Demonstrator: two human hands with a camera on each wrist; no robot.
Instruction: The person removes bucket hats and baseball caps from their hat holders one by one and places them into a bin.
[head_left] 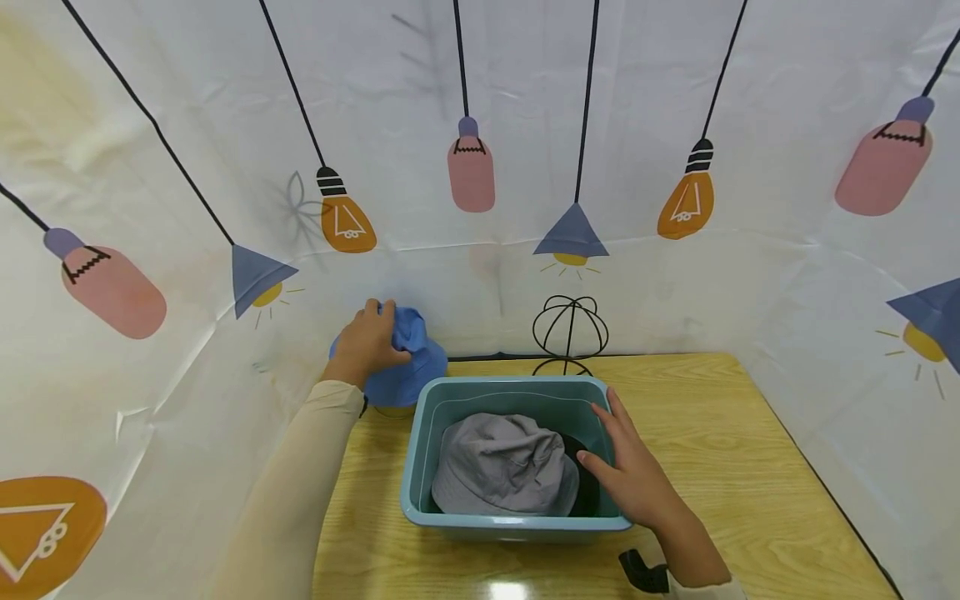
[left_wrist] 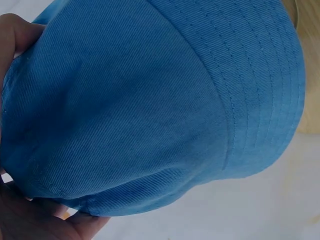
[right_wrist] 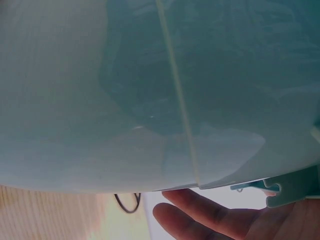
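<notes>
My left hand (head_left: 367,340) grips the crown of a blue bucket hat (head_left: 408,367) at the back left of the table. In the left wrist view the hat (left_wrist: 135,105) fills the picture, its stitched brim at the right, with fingertips and thumb on the crown's edges. My right hand (head_left: 633,475) rests at the right rim of a blue-green plastic basin (head_left: 517,522), fingers fairly straight and thumb over the inside. A grey cap (head_left: 502,467) lies in the basin, with something black (head_left: 585,479) partly hidden beside it. The right wrist view shows the basin's outer wall (right_wrist: 150,100) and fingers (right_wrist: 195,212).
Behind the basin stands a black wire stand (head_left: 572,329) with a round cage top. The wood-patterned table (head_left: 697,417) extends to the right and front. A white sheet printed with lamps (head_left: 480,292) hangs behind and at both sides.
</notes>
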